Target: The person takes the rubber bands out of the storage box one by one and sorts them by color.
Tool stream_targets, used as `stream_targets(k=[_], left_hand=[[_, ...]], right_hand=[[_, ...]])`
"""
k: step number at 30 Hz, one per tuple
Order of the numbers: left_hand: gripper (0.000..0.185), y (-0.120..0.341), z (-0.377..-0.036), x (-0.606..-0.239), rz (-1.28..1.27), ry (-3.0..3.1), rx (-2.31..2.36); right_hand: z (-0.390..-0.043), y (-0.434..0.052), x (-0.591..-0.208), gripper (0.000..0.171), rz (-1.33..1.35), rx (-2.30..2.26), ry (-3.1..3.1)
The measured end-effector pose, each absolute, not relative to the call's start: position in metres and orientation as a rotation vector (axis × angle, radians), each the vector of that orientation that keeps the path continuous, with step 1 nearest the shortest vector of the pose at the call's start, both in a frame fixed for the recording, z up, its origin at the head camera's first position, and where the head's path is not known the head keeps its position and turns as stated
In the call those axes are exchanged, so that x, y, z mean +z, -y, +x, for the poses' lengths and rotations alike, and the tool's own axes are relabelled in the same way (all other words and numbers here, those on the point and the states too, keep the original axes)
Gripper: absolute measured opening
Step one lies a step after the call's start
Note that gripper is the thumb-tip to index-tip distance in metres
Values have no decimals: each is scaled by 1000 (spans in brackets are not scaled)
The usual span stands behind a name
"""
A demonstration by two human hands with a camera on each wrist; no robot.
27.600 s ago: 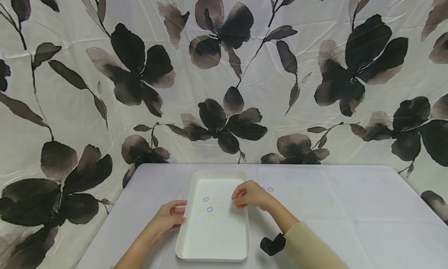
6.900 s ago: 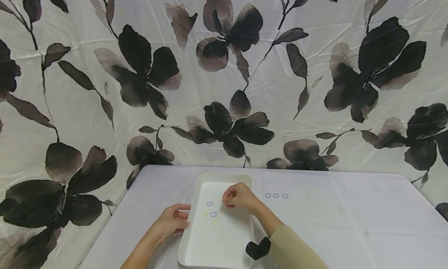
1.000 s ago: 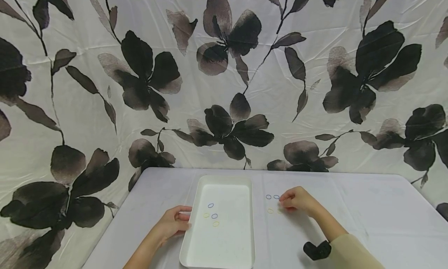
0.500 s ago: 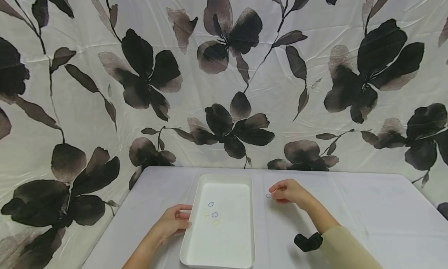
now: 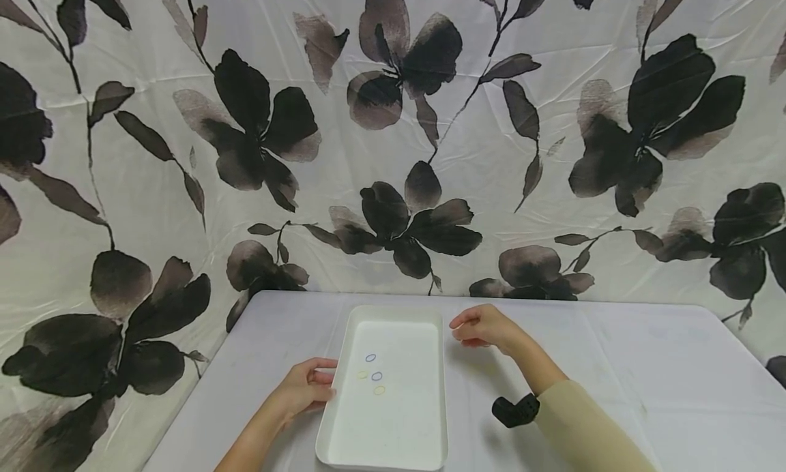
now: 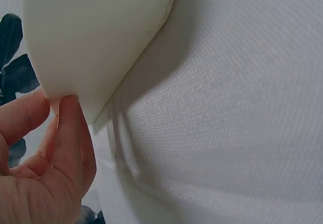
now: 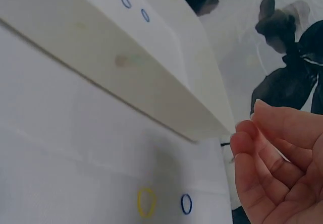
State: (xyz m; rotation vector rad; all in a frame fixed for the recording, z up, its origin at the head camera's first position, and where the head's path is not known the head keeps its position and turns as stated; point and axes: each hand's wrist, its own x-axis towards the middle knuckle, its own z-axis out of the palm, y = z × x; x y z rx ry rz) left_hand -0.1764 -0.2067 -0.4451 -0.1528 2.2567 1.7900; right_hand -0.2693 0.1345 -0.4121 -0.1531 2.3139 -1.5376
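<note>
A white rectangular tray (image 5: 383,434) lies on the table, its long side running away from me. Inside are two blue rings (image 5: 373,380) and two yellow rings (image 5: 376,393), thin like small rubber bands. My left hand (image 5: 301,388) holds the tray's left edge; the left wrist view has thumb and fingers pinching its wall (image 6: 86,57). Just past the tray's right rim hovers my right hand (image 5: 486,327), fingers loosely bent, nothing visible between them. Below it, in the right wrist view, a yellow ring (image 7: 139,203) and a blue ring (image 7: 182,205) lie on the tablecloth.
A white cloth (image 5: 614,376) covers the table. Behind it hangs a white curtain (image 5: 540,22) with dark flowers. A black wrist camera (image 5: 514,412) sits at my right sleeve (image 5: 583,417). In the head view, the right hand and forearm hide the rings on the table.
My right hand has left the rings on the table and moved left to the tray's right rim. The left hand and the rings in the tray stay as they were.
</note>
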Motion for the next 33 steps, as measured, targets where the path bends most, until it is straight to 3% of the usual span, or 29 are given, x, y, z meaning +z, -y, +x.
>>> stream_targets(k=[14,33], left_hand=[[57,208,-177,-443,-135,-2255,1794],[56,207,-176,-443,-145,-2245,1796]], right_hand=[[-272,-90,-409,22,-244,-1482,-2325],[-258,-27,-436,12,-421,-1428,-2324]])
